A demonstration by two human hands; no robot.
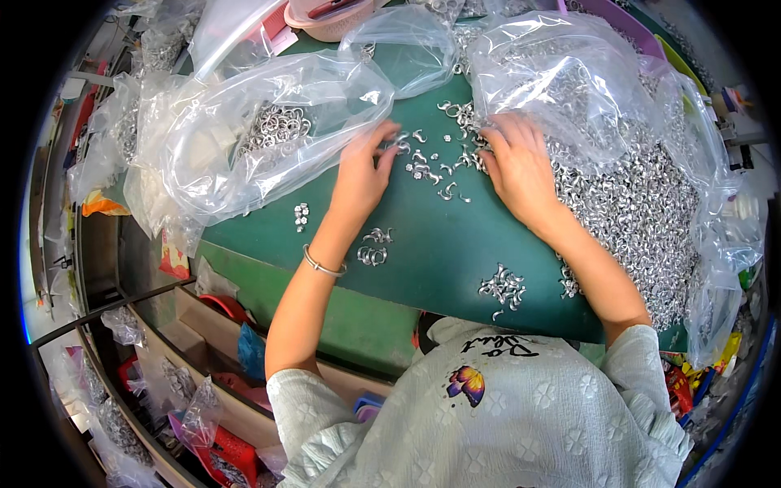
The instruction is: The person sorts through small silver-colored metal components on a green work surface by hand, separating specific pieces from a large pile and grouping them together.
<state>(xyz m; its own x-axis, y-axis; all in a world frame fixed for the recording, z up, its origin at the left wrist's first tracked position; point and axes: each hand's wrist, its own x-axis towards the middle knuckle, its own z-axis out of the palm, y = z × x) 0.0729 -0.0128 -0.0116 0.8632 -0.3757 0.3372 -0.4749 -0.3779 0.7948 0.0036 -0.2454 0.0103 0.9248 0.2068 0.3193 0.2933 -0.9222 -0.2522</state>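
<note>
My left hand, with a bangle on its wrist, reaches over the green tabletop. Its thumb and fingers are apart and slightly blurred, beside small silver metal pieces scattered at the middle. Whether its fingertips touch one of them I cannot tell. Opposite, my right hand is spread at the edge of a large heap of small curved silver parts. Its fingertips bend down next to a loose strip of curved metal hooks, and I see nothing held in it.
A clear plastic bag with metal rings lies at left; another clear bag covers part of the heap. Small groups of parts sit near the table's front edge. A pink basket stands at the back.
</note>
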